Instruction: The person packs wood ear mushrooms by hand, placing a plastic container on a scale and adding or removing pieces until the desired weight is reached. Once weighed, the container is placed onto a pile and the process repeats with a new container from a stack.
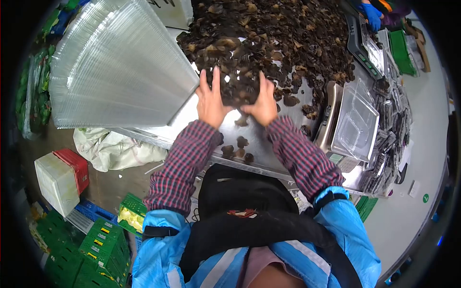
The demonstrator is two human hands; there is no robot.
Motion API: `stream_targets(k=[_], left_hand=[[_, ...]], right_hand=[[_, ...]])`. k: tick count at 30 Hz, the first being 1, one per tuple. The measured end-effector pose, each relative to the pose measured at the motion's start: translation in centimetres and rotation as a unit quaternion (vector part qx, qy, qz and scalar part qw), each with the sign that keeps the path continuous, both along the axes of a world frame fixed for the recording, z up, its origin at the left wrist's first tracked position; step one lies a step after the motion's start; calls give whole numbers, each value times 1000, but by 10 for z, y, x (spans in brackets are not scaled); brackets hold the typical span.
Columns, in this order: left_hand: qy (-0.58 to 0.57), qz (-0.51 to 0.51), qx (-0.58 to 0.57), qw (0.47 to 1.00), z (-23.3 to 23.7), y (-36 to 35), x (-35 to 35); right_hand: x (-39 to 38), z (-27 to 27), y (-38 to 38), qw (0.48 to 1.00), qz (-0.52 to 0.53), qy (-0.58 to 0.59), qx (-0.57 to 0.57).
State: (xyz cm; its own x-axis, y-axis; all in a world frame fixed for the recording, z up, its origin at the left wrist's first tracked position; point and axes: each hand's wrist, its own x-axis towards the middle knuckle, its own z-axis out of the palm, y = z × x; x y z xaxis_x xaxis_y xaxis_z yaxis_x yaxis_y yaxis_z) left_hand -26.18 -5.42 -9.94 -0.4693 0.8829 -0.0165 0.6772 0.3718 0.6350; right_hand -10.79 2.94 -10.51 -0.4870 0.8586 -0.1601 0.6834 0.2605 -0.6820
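Observation:
A broad heap of dark brown wood ear mushrooms (297, 36) covers the far part of a metal table (269, 149). At the heap's near edge, my left hand (210, 102) has its fingers stretched forward and its thumb pointing inward. Facing it is my right hand (263, 102), fingers apart, with its thumb turned towards the left one. Between the two lie mushrooms, partly smeared by motion; neither hand is closed round any. A few loose mushroom pieces (240, 150) are on the metal nearer my body.
Fanned stacks of clear plastic trays (120, 67) stand at the left. On the right, a clear tray (356, 122) sits on a scale (330, 108), beside piled packs (391, 129). A co-worker's blue-gloved hand (372, 17) shows at the far right. Green crates (103, 245) are on the floor.

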Motion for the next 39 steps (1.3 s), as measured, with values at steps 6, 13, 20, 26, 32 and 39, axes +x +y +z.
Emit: stream_targets(k=[6,13,20,26,32,39], left_hand=[[7,-41,-12,999,-18,44,-21],[-160,-145,48,975,-13,23,4],[-110,-261,125,951,64,34,82],[-98,-392,197,893,137,68,205],[-146,-480,142,854,100,131,327],[-12,-484,-12,875,94,152,349]], right_hand=[[-44,-12,57,995,89,-15,-33],[-13,-12,19,951,-13,209,-226],[79,52,0,942,-93,303,-108],[216,136,-3,927,-180,330,18],[353,115,40,964,-215,138,69],[376,114,54,985,-165,-24,42]])
